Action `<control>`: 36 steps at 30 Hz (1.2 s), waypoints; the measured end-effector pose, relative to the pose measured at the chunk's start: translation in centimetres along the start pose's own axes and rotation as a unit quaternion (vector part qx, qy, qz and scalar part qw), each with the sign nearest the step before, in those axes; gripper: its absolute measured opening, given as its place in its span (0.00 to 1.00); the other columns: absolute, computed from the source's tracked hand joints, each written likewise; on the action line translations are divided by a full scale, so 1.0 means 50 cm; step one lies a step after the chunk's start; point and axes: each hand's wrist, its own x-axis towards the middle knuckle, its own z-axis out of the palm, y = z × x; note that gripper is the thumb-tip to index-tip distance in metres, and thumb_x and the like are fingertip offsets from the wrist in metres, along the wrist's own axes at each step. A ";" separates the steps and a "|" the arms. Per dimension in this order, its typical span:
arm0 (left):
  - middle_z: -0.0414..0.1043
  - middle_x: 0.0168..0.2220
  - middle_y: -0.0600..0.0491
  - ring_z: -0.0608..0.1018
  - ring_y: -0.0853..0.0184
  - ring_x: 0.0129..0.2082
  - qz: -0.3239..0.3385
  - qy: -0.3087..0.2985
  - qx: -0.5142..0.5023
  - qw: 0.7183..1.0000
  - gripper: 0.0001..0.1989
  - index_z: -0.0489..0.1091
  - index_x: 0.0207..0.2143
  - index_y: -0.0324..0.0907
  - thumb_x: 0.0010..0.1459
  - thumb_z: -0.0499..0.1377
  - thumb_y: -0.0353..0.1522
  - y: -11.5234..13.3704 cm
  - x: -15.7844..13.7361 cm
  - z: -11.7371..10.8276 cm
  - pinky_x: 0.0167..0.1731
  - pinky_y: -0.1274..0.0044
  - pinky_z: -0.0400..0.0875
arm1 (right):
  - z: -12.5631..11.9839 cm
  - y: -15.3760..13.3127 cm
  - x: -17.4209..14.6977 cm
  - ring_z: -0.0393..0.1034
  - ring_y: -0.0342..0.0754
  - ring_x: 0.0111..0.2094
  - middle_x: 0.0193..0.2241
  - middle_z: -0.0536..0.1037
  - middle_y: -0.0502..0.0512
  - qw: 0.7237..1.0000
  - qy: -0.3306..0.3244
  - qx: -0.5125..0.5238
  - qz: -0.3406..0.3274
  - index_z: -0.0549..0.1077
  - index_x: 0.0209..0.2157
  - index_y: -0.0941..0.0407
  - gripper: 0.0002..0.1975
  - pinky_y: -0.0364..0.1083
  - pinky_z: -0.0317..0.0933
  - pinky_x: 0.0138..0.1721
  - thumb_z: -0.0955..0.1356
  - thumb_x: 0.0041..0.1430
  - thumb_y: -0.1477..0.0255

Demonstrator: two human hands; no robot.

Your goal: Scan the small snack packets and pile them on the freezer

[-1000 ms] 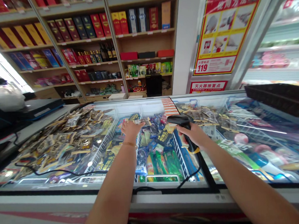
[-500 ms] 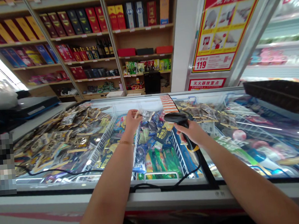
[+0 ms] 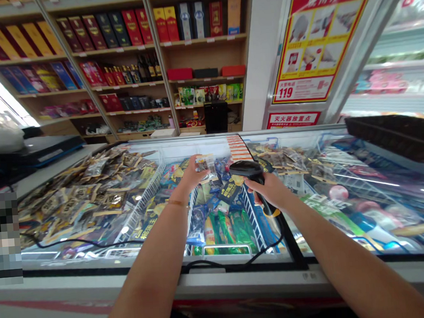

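My left hand [image 3: 193, 174] is closed on a small clear snack packet [image 3: 208, 166], held above the freezer's glass top. Facing it, my right hand [image 3: 269, 189] wraps around the handle of a black barcode scanner [image 3: 247, 168], whose head points left toward the packet. A gap separates the scanner head from the packet. From the scanner's base a black cable [image 3: 266, 248] curves down to the freezer's front edge. Under the hands, wire baskets hold wrapped ice creams, among them green packages [image 3: 232, 228] and a blue one [image 3: 198, 224].
Many similar packets [image 3: 72, 199] lie heaped on the glass at left, with a smaller pile [image 3: 281, 158] at right. A scale [image 3: 50, 149] stands far left. A dark tray [image 3: 394, 137] lies at right. Shelves of boxes [image 3: 113, 29] and a red poster [image 3: 320, 38] stand behind.
My left hand has shifted slightly right and turned the packet more upright, toward the scanner. My right hand and the scanner have moved slightly left and down.
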 end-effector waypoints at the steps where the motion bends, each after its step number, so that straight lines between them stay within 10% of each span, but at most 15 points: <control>1: 0.76 0.38 0.54 0.78 0.66 0.31 -0.008 0.001 -0.017 1.000 0.36 0.63 0.54 0.48 0.41 0.69 0.33 0.000 -0.001 0.001 0.28 0.77 0.72 | 0.001 -0.002 -0.001 0.67 0.44 0.13 0.15 0.74 0.50 1.000 0.000 -0.005 -0.001 0.72 0.36 0.57 0.14 0.42 0.60 0.19 0.69 0.59 0.59; 27: 0.77 0.44 0.49 0.81 0.61 0.40 -0.039 0.060 -0.156 0.985 0.31 0.66 0.46 0.44 0.37 0.72 0.33 -0.002 0.008 0.008 0.34 0.71 0.79 | 0.004 -0.041 -0.021 0.67 0.45 0.13 0.14 0.73 0.51 0.999 -0.005 -0.032 0.010 0.68 0.24 0.54 0.14 0.43 0.61 0.17 0.73 0.55 0.62; 36: 0.75 0.36 0.54 0.79 0.67 0.37 -0.091 0.102 -0.227 0.964 0.23 0.70 0.40 0.44 0.40 0.70 0.28 0.038 0.005 0.064 0.43 0.65 0.79 | -0.073 -0.027 -0.001 0.66 0.42 0.13 0.18 0.75 0.52 0.986 0.042 0.144 0.077 0.70 0.27 0.57 0.13 0.41 0.61 0.14 0.72 0.56 0.63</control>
